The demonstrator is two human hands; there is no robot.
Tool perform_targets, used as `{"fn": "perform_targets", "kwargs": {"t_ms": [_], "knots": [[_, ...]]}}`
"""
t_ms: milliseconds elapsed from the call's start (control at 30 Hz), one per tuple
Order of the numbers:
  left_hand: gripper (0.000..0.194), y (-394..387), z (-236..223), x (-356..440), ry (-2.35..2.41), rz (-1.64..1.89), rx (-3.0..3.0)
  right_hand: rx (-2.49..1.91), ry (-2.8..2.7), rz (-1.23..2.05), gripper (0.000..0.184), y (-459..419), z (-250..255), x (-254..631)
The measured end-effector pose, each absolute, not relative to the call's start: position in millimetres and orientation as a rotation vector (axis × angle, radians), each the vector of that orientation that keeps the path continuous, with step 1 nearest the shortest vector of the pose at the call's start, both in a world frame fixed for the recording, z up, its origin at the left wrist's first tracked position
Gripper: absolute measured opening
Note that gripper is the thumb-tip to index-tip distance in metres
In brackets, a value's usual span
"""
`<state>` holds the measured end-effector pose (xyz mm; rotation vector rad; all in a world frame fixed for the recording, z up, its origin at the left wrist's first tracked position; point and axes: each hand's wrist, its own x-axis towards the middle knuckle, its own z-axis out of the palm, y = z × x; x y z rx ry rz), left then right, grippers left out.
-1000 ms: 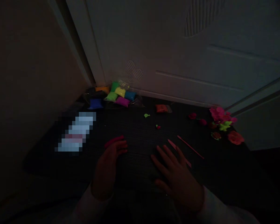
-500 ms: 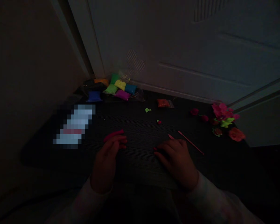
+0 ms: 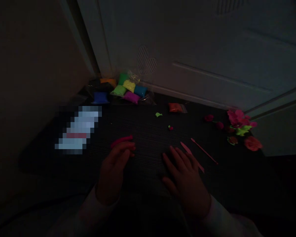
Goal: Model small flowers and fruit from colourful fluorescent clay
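Note:
My left hand [image 3: 111, 171] rests on its side, its fingers curled and the thumb close to the index finger. Against the far side of those fingers lies a dark pink clay roll [image 3: 121, 141]; I cannot tell whether it is gripped. Palm down on the dark tabletop, my right hand [image 3: 186, 179] has its fingers spread; what is beneath it is hidden. A pink flat-bladed modelling tool [image 3: 185, 147] passes partly behind my right fingers. Beside it lies a thin pink modelling stick [image 3: 204, 151]. Beyond the hands are a small red-and-green clay piece [image 3: 170, 127] and a light green clay piece [image 3: 158, 115].
Several bags of coloured clay [image 3: 129, 86] are heaped at the back left, and an orange clay bag [image 3: 175, 107] lies farther right. A bright blurred-out panel [image 3: 79, 130] is at the left. Pink and orange clay flowers [image 3: 253, 143] stand at the right, near a pale door [image 3: 194, 39].
My right hand has flattened, its fingers spreading from a pinch; the tiny red bit at its fingertips no longer shows. More of the flat-bladed tool is visible. The view has shifted slightly.

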<state>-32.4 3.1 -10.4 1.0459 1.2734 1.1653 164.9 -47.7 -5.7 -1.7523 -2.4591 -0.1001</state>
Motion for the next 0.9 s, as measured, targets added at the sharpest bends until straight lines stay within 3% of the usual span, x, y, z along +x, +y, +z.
{"fn": "perform_targets", "kwargs": {"t_ms": [200, 900], "knots": [[0.017, 2.6, -11.8, -33.2, 1.239, 1.179, 1.023, -1.920, -2.451, -0.169, 0.051, -49.7, -5.3, 162.9], [0.016, 1.9, -13.1, -33.5, 1.257, 1.190, 1.007, -1.858, -2.506, -0.125, 0.056, -40.5, -4.7, 169.4]]}}
